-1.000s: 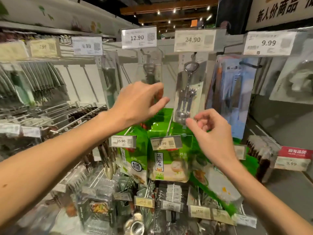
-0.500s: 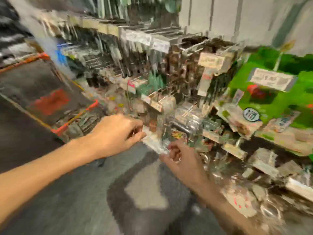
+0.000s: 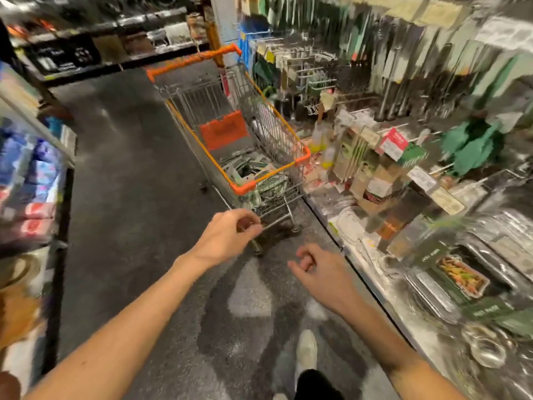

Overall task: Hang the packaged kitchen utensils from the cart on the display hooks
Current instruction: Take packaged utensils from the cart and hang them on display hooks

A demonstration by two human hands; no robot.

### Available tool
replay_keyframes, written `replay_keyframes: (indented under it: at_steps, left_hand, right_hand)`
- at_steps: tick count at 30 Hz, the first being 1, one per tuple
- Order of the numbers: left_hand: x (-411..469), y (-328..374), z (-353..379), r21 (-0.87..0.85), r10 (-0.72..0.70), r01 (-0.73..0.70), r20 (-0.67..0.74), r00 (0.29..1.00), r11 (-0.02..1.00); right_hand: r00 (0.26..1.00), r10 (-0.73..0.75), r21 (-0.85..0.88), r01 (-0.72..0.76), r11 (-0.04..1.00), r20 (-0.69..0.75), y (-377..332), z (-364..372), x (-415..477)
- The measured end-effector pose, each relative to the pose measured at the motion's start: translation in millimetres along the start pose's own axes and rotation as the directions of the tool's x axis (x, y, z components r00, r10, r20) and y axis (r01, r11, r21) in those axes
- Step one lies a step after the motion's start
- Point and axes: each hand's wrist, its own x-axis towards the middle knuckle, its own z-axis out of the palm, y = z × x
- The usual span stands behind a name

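Left edge: shelving (image 3: 43,134) with blurred blue and red packs, contents unreadable.

Floor (image 3: 129,197): dark, speckled, with a pale patch between the forearms.

Left hand (image 3: 227,235): bare, raised over the floor just short of the cart's near end; fingers curled loosely inward, thumb close to the fingertips, nothing visibly held.

Cart (image 3: 230,134): wire shopping cart with orange rim trim, orange handle at the far end and an orange panel inside. It stands in the aisle, close alongside the display on its right.

Packaged utensils (image 3: 253,171): flat packs, green and white, lying in the bottom of the cart at its near end; blur hides their exact type.

Right hand (image 3: 320,269): bare, lower and nearer than the left, fingers bent in a loose curl, empty, clear of both cart and display.

Shoe (image 3: 305,353): pale, on the floor at bottom centre.

Display (image 3: 403,157), right: hooks with hanging packs and price tags, heavily blurred; metal trays (image 3: 461,284) and bowls on the low shelf beneath.
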Motion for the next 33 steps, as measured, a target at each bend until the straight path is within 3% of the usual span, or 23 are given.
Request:
replay_keyframes:
  at_steps: [5,10,13,18,23,26,29,33]
  left_hand:
    - [84,-67,-5,-0.192,-0.184,0.175,-0.034,0.982,0.966]
    - [180,-115,-3,-0.38,-0.302,0.321,0.111,0.947,0.867]
    - [235,-136,-5,-0.312,-0.355,0.401,0.194,0.914,0.861]
    - [325,-172,-16,-0.233,-0.351,0.38,0.159,0.923,0.895]
    - [400,-217,-26,-0.221,-0.328,0.377,0.229,0.916,0.9]
    - [457,-259,-25,-0.135,-0.352,0.418,0.349,0.869,0.898]
    - [517,-305,-18,-0.031,-0.301,0.363,0.496,0.814,0.931]
    - [596,-358,-2,0.131,-0.298,0.286,0.665,0.685,0.949]
  right_hand:
    - [0.998,0.0,0.054,-0.004,0.999,0.068,-10,37,101]
    - [0.991,0.064,0.1,-0.077,0.992,0.119,-12,68,225]
    - [0.995,0.044,0.073,-0.05,0.996,0.087,-15,78,294]
    - [0.978,0.124,0.032,-0.131,0.991,0.167,-26,96,399]
    - [0.942,0.222,-0.013,-0.226,0.974,0.252,-30,125,482]
    - [0.898,0.332,-0.063,-0.328,0.942,0.288,-19,147,526]
    - [0.849,0.435,-0.088,-0.43,0.899,0.3,-3,172,565]
    - [0.77,0.572,-0.111,-0.566,0.817,0.281,13,200,602]
